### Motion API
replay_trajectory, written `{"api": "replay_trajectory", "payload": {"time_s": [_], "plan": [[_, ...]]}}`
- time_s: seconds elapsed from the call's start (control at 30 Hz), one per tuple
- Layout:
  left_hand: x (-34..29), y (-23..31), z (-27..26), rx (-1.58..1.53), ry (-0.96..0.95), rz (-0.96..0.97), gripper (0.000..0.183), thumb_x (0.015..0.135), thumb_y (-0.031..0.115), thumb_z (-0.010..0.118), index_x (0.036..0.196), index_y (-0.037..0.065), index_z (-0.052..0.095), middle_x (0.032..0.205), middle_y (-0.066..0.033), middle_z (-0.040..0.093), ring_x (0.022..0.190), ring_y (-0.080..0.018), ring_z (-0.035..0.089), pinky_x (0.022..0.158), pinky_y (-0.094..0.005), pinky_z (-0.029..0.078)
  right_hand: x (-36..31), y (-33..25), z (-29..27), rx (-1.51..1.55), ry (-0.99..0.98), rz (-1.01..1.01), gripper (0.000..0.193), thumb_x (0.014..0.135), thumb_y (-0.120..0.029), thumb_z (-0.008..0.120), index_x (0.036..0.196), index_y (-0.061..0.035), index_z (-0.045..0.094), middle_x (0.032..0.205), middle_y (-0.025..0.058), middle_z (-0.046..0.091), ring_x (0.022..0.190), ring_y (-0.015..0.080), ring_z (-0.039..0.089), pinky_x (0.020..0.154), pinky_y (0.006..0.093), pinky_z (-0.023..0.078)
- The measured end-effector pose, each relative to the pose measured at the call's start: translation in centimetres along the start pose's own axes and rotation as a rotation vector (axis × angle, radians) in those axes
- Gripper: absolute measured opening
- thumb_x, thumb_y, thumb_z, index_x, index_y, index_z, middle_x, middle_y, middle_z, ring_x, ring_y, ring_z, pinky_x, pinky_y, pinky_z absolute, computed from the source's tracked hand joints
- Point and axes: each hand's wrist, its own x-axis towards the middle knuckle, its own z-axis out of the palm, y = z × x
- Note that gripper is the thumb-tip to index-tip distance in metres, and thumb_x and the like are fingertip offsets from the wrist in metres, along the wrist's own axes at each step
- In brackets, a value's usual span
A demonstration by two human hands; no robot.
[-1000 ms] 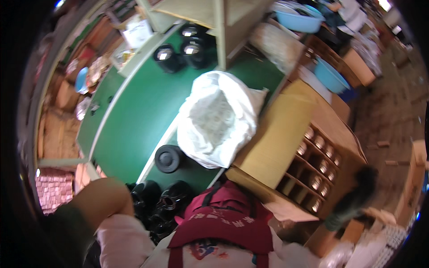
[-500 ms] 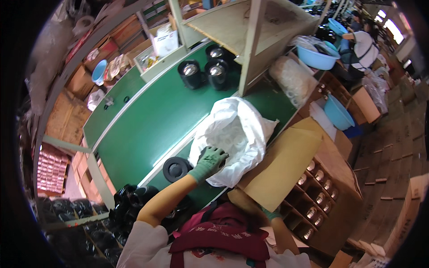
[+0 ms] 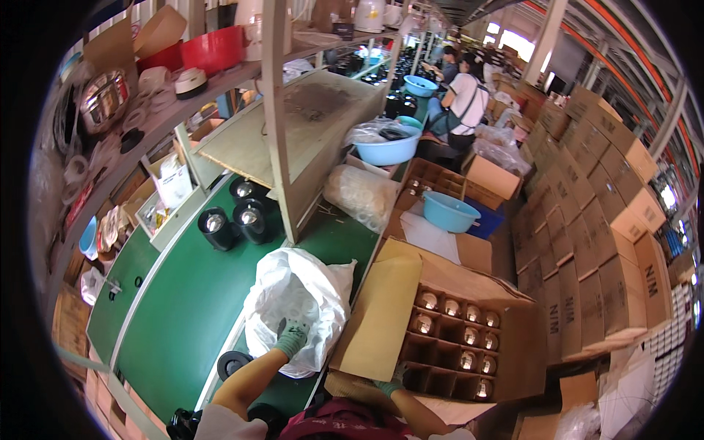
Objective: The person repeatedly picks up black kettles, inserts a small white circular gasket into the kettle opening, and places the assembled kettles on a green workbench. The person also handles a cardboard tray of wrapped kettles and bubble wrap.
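Note:
My left hand [image 3: 293, 338], in a grey-green glove, reaches over the near rim into a white plastic bag [image 3: 334, 301]. Pale ring-shaped pieces [image 3: 299, 299] lie inside the bag, and my fingers are partly lost among them. My right hand [image 3: 392, 381], also gloved, is low beside the near left corner of an opened carton [image 3: 517, 359]. The carton's flap [image 3: 381, 315] lies folded out beside it; the right fingers are too hidden to read. Shiny silver rounded liners [image 3: 469, 336] stand in several of the carton's compartments. A black round lid [image 3: 233, 364] rests left of the bag.
Black vessels with silver tops [image 3: 250, 220] stand on the green bench [image 3: 169, 308]. A shelf post [image 3: 277, 132] rises behind the bag. Blue basins [image 3: 449, 213] sit beyond the carton, stacked cartons [image 3: 587, 235] rise at right, and a person [image 3: 463, 103] sits far off.
The view has tilted up and turned right, showing more of the carton and aisle. My left hand has gone from the bag's rim deeper into it. My right hand stays near the carton's corner.

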Motion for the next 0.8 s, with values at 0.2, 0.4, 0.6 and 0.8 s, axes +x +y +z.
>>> {"api": "replay_trajectory", "payload": {"time_s": [0.2, 0.4, 0.6, 0.8], "plan": [[-5.2, -1.2, -9.8, -0.608, 0.549, -0.211, 0.026, 0.084, 0.022, 0.065, 0.108, 0.011, 0.067, 0.098, -0.0111, 0.066, 0.091, -0.0318, 0.063, 0.082, -0.0457, 0.045, -1.8, 4.6, -4.6, 0.462, 0.011, 0.103, 0.096, 0.073, -0.064, 0.070, 0.146, -0.0092, 0.041, 0.144, 0.0201, 0.051, 0.136, 0.0385, 0.044, 0.112, 0.0534, 0.034], [-6.9, 1.6, -13.4, -0.808, 0.574, -0.124, 0.027, 0.085, 0.021, 0.068, 0.110, 0.010, 0.068, 0.097, -0.0118, 0.066, 0.091, -0.0338, 0.063, 0.082, -0.0455, 0.046, 0.7, -0.4, 4.5, 0.022, 0.061, 0.088, 0.097, 0.067, -0.057, 0.080, 0.140, -0.0040, 0.043, 0.142, 0.0250, 0.049, 0.133, 0.0416, 0.046, 0.112, 0.0575, 0.032], [-8.2, 2.3, -14.6, -0.932, 0.580, -0.097, 0.028, 0.086, 0.020, 0.069, 0.112, 0.009, 0.069, 0.096, -0.0122, 0.068, 0.089, -0.0334, 0.065, 0.079, -0.0445, 0.048, 1.2, -0.9, 2.2, 0.059, -0.019, 0.114, 0.100, 0.065, -0.057, 0.082, 0.139, -0.0036, 0.043, 0.139, 0.0242, 0.050, 0.131, 0.0414, 0.047, 0.111, 0.0570, 0.033], [-9.8, 2.8, -16.1, -0.972, 0.644, -0.107, 0.029, 0.085, 0.015, 0.071, 0.113, 0.006, 0.069, 0.097, -0.0145, 0.067, 0.088, -0.0343, 0.065, 0.077, -0.0437, 0.049, 1.1, -2.6, 0.9, 0.062, -0.037, 0.077, 0.102, 0.062, -0.058, 0.083, 0.139, -0.0032, 0.043, 0.137, 0.0235, 0.051, 0.128, 0.0413, 0.048, 0.110, 0.0566, 0.033]]}}
